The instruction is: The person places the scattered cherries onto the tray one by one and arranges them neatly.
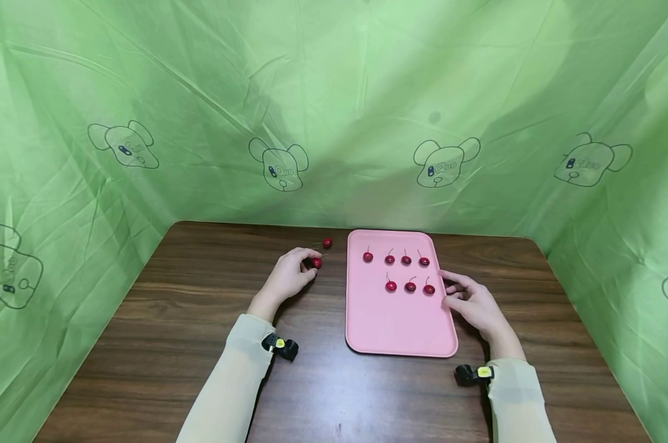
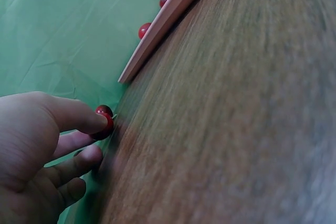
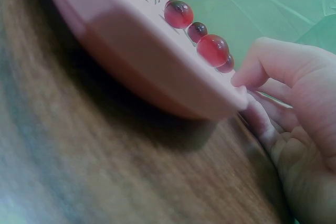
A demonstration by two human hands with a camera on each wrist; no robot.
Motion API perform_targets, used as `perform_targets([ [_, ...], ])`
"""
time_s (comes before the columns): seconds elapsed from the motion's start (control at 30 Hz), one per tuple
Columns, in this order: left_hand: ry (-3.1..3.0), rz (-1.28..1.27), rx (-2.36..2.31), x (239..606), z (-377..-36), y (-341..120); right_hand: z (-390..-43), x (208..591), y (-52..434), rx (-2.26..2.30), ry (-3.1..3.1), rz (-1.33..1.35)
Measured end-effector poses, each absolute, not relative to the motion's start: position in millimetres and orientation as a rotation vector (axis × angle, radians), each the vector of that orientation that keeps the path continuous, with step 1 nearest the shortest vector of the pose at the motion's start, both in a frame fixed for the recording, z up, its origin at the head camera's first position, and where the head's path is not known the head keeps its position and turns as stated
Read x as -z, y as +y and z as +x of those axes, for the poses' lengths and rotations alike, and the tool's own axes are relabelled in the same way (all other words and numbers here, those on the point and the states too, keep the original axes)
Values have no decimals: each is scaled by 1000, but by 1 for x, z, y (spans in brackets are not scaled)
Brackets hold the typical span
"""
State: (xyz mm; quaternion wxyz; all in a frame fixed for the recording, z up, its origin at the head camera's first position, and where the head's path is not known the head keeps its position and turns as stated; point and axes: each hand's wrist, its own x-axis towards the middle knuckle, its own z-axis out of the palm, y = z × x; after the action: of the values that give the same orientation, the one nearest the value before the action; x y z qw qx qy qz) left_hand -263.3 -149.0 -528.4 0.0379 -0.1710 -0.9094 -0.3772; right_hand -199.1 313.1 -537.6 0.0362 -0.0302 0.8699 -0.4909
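Note:
My left hand (image 1: 291,273) pinches a red cherry (image 1: 316,263) on the table, left of the pink tray. In the left wrist view the thumb lies against this cherry (image 2: 106,129), with the other fingers behind and below. Just beyond it lies a second cherry (image 1: 327,243) with a stem. The pink tray (image 1: 389,326) bears several cherries with upright stems, in two rows. My right hand (image 1: 476,307) holds the tray's right edge. In the right wrist view its thumb rests on the rim (image 3: 226,98), other fingers at the tray's outer side.
The brown wooden table (image 1: 190,320) stretches under both arms. Green cloth (image 1: 334,111) with printed bear-like heads hangs behind it and on both sides. Each wrist wears a small black camera; the left one (image 1: 281,346) sits over the sleeve.

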Motion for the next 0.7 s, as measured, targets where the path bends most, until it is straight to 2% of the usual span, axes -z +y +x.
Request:
perform_targets([
  [0.7, -2767, -496, 1213, 533, -262, -150, -199, 537, 312, 1528, 2657, -74],
])
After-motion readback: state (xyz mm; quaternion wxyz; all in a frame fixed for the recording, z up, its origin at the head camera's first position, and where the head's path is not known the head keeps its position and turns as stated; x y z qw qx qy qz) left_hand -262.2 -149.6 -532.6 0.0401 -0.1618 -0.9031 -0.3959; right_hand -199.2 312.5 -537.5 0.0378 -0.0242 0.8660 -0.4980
